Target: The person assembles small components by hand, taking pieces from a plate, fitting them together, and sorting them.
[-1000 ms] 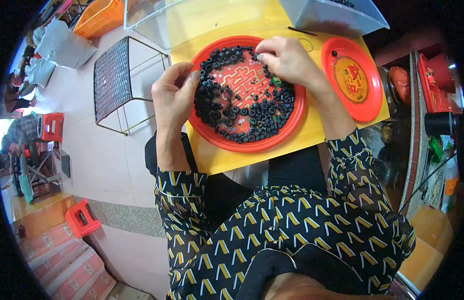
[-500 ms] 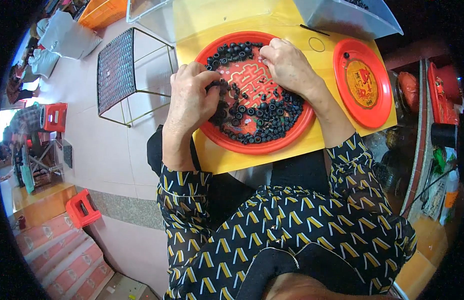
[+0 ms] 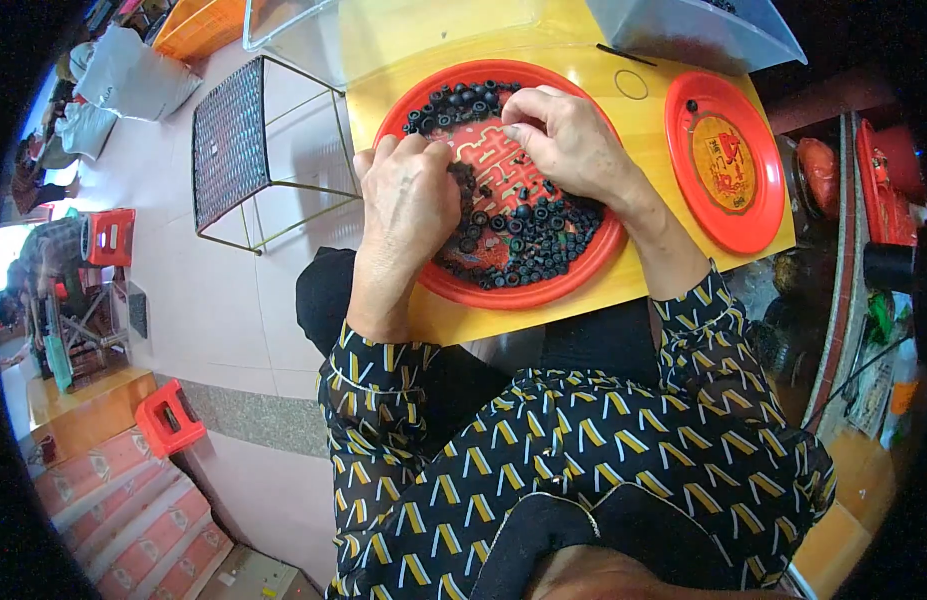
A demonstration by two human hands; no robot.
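Many small black ring-like and round rubber-looking parts (image 3: 543, 238) lie on a large red round tray (image 3: 585, 268) with a patterned middle. My left hand (image 3: 408, 195) is over the tray's left side, back upward, its fingers curled down among the black parts; its fingertips and anything in them are hidden. Across from it, my right hand (image 3: 568, 140) hovers above the upper right of the tray. Its thumb and forefinger are pinched together, pointing left, and whatever they hold is too small to make out. A band of larger black rings (image 3: 453, 105) sits along the far rim.
The tray rests on a yellow tabletop (image 3: 383, 325). To the right is a smaller red plate (image 3: 758, 225) bearing one black part. Clear plastic bins (image 3: 673, 35) stand at the far edge, near a thin black stick (image 3: 625, 54). A woven stool (image 3: 230, 140) stands left.
My left hand has shifted right and turned its back up over the tray's left side. My right hand has come slightly left and down, away from the far rim.
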